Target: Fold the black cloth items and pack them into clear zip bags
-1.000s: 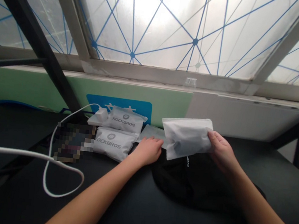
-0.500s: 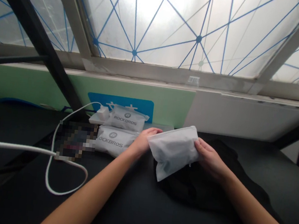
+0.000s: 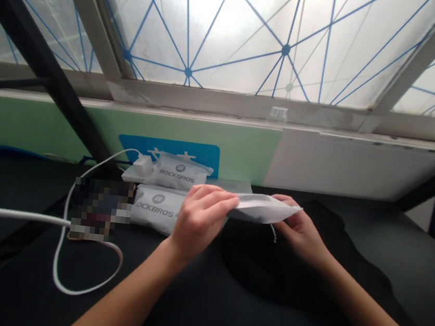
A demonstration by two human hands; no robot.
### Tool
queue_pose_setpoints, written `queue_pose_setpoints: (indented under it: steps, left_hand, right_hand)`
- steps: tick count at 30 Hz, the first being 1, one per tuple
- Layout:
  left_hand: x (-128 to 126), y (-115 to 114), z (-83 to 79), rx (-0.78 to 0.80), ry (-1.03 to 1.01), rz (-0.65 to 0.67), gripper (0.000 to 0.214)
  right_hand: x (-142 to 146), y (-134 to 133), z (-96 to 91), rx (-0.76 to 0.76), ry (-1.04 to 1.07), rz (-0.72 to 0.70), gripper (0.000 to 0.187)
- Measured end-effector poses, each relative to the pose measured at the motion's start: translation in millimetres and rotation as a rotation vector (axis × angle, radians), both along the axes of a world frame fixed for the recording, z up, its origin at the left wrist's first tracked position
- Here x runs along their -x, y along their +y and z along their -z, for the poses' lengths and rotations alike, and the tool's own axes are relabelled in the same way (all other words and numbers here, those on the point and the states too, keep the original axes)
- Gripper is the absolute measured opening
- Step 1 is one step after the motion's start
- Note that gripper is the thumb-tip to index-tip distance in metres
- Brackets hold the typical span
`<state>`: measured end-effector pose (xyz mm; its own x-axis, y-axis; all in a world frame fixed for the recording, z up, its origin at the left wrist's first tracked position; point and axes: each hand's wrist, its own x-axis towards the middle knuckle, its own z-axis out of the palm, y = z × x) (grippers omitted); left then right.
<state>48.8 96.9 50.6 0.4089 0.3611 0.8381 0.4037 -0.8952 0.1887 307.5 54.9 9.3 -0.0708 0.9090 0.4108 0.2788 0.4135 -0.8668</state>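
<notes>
My left hand (image 3: 200, 221) and my right hand (image 3: 300, 231) both pinch a white zip pouch (image 3: 263, 209), which is tilted almost edge-on between them. Under the pouch and my right hand lies a crumpled black cloth item (image 3: 268, 265) with a thin white tag. Left of my left hand, a white ROCKBROS pouch (image 3: 155, 208) lies flat on the table, and a second ROCKBROS pouch (image 3: 177, 173) lies behind it. A flat, pale translucent sheet (image 3: 234, 186) shows behind my left fingers.
A white charger (image 3: 142, 165) sits at the back, with its white cable (image 3: 63, 239) looping across the black table (image 3: 396, 246). A pixelated, blurred object (image 3: 100, 210) lies left of the pouches. Dark metal struts and a window with blue lines stand behind.
The white pouch has tilted from facing me to nearly edge-on. My left hand has moved from its edge onto its top, and the view has shifted slightly.
</notes>
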Motion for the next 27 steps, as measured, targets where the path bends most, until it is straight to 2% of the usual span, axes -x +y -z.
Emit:
queue_pose_setpoints:
  steps: [2, 4, 7, 9, 11, 15, 20, 23, 27]
  left_hand:
    - [-0.4, -2.5, -1.3, -0.103, 0.002, -0.030, 0.020]
    - [0.7, -0.8, 1.1, -0.102, 0.042, -0.066, 0.017]
    - [3.8, 7.8, 10.1, -0.043, 0.117, -0.130, 0.011]
    - [5.9, 13.7, 15.9, -0.011, 0.136, -0.169, 0.011]
    - [7.1, 16.8, 18.8, 0.014, 0.137, -0.196, 0.012]
    - [4.7, 12.2, 14.1, 0.019, 0.205, -0.227, 0.015]
    - [-19.2, -3.5, -1.6, -0.030, 0.275, -0.309, 0.014]
    - [-45.6, -10.4, -7.1, -0.005, 0.359, -0.232, 0.017]
    - [-73.3, -8.7, -6.8, 0.082, 0.434, -0.088, 0.018]
  right_hand:
    - [1.2, -0.8, 0.1, -0.104, -0.105, 0.061, 0.022]
    - [0.7, -1.3, 1.5, -0.108, -0.142, 0.046, 0.027]
    - [-2.6, -1.3, 2.5, 0.044, -0.078, -0.071, 0.043]
    - [-4.7, -0.1, 1.6, 0.145, 0.025, -0.110, 0.037]
    - [-5.8, 2.0, 0.0, 0.172, 0.129, -0.046, 0.030]
    - [-5.5, 5.4, -2.9, 0.110, 0.191, 0.118, 0.031]
    - [-3.7, 1.4, -6.4, 0.040, 0.163, 0.152, 0.025]
    - [-1.9, -2.7, -9.3, -0.023, 0.105, 0.134, 0.023]
    - [-0.2, -5.5, -11.7, -0.033, 0.070, 0.126, 0.024]
